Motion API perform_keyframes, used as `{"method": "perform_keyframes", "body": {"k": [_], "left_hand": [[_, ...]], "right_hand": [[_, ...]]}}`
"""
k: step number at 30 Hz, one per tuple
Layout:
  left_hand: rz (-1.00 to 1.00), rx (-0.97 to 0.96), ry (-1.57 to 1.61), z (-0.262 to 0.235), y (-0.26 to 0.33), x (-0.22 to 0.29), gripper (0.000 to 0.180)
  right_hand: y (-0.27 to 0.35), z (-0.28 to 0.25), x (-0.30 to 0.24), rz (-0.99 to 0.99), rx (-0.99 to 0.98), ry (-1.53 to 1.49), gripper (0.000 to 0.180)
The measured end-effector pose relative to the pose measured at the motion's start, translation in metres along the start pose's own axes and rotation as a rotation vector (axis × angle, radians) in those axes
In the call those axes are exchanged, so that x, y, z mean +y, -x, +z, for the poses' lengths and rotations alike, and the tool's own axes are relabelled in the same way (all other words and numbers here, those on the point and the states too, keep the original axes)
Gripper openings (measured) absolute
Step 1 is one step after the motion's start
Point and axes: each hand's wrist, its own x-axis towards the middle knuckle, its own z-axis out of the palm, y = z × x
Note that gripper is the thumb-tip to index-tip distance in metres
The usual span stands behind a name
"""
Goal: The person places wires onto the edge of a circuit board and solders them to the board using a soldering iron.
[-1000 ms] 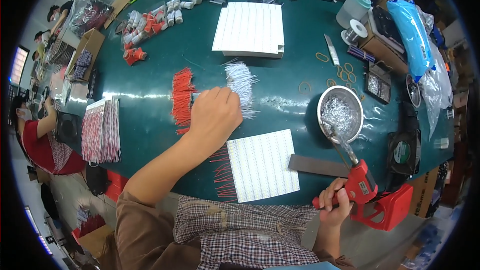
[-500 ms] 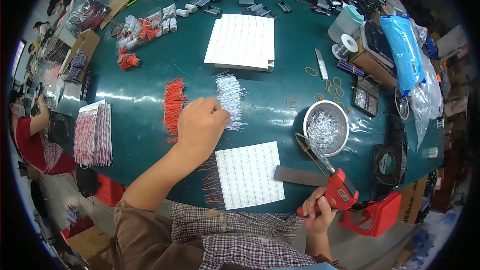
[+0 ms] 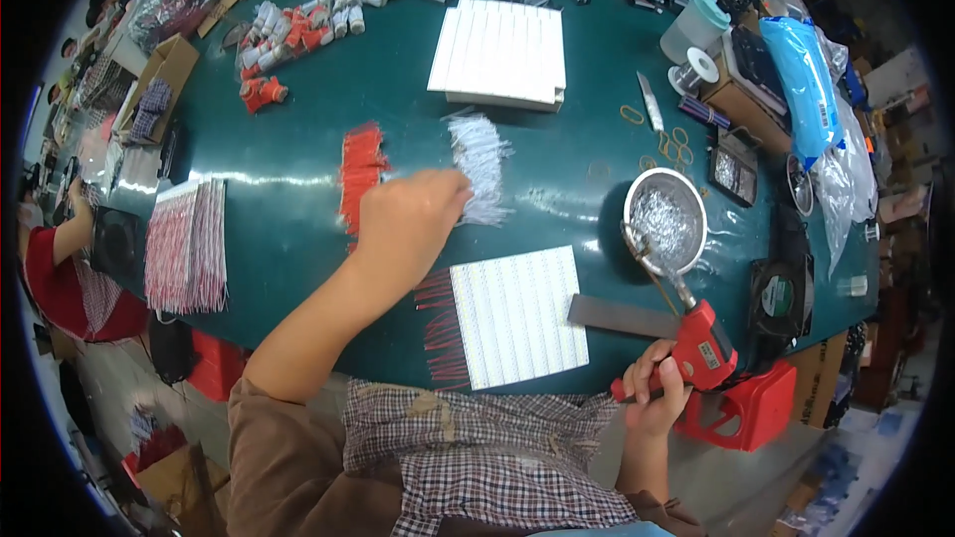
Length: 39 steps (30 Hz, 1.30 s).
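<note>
My left hand (image 3: 413, 221) is closed, its fingertips pinched together at the near-left edge of a pile of white wires (image 3: 480, 169). Whether a wire is between them is hidden. Left of that hand lies a pile of red wires (image 3: 360, 174), partly covered by it. My right hand (image 3: 657, 388) grips a red soldering gun (image 3: 704, 346), whose metal tip points at the left side of a round bowl (image 3: 700, 231) holding silvery scraps. Between my hands rests a white LED strip panel (image 3: 520, 318) with red wires sticking out along its left edge.
A dark flat bar (image 3: 622, 315) touches the panel's right edge. Farther off are a stack of white panels (image 3: 497, 50), a knife (image 3: 650, 99), rubber bands (image 3: 678, 146) and a solder spool (image 3: 698, 70). A wired panel stack (image 3: 187, 244) sits left; a black fan (image 3: 779, 298) stands right.
The view has shifted, so the table's things appear higher and slightly to the right. My left hand stays by the white wires, its fingers closer together. My right hand keeps the soldering gun near the bowl.
</note>
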Motion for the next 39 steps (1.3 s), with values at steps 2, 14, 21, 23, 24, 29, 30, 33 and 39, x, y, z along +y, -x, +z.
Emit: {"method": "perform_keyframes", "body": {"k": [2,14,21,23,24,29,30,33,39], "left_hand": [[-0.11,-0.041,0.232,-0.005,-0.001,-0.005,0.017],[-0.657,-0.445,1.337,-0.03,0.024,0.008,0.026],[-0.73,-0.712,1.512,-0.045,0.036,0.027,0.023],[-0.743,-0.725,1.538,-0.043,0.041,0.033,0.022],[-0.751,-0.771,1.562,-0.043,0.042,0.035,0.022],[-0.776,-0.895,1.578,-0.041,0.046,0.042,0.022],[-0.782,-0.902,1.582,-0.04,0.048,0.042,0.022],[-0.791,-0.932,1.601,-0.041,0.052,0.043,0.023],[-0.853,-1.026,1.634,-0.039,0.061,0.041,0.019]], "right_hand": [[0.001,0.007,-0.004,-0.042,-0.014,0.006,0.017],[0.017,0.056,-0.008,-0.111,-0.11,0.121,0.016],[0.02,0.083,-0.006,-0.053,-0.162,0.146,0.034],[0.019,0.094,-0.004,-0.098,-0.176,0.204,0.039],[0.021,0.095,-0.004,-0.066,-0.162,0.258,0.044],[0.014,0.11,-0.004,-0.09,-0.242,0.484,0.044],[0.012,0.106,-0.001,-0.106,-0.311,0.496,0.048],[0.015,0.102,-0.003,-0.058,-0.446,0.517,0.053],[0.018,0.094,0.001,-0.027,-0.622,0.676,0.042]]}}
